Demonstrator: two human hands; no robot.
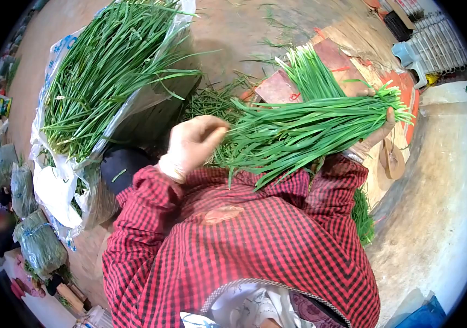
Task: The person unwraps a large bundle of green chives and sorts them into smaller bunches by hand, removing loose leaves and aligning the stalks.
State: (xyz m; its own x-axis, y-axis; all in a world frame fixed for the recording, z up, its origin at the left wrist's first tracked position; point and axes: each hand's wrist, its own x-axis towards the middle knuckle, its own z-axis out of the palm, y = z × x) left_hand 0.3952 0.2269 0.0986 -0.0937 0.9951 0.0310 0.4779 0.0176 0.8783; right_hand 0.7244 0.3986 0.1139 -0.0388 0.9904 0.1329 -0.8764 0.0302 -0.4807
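Observation:
My right hand (378, 131) is wrapped round the pale stem end of a bunch of long green leaves (304, 131), its thumb in front. The bunch lies sideways above my lap, its leaf tips fanned out to the left. My left hand (195, 145) is closed in a pinch beside those tips; what its fingertips hold is too small to make out. Both hands seem to wear thin pale gloves. Behind the held bunch, a second green bunch (312, 71) lies with its pale stem ends pointing away from me.
A large plastic bag (61, 186) full of green leaves (113, 71) stands at the left. Loose trimmings (214, 104) lie on the floor beyond my hands. Reddish boards (274, 87) lie under the second bunch. Wrapped bundles (41, 240) stand far left; a metal rack (441, 44) is at the far right.

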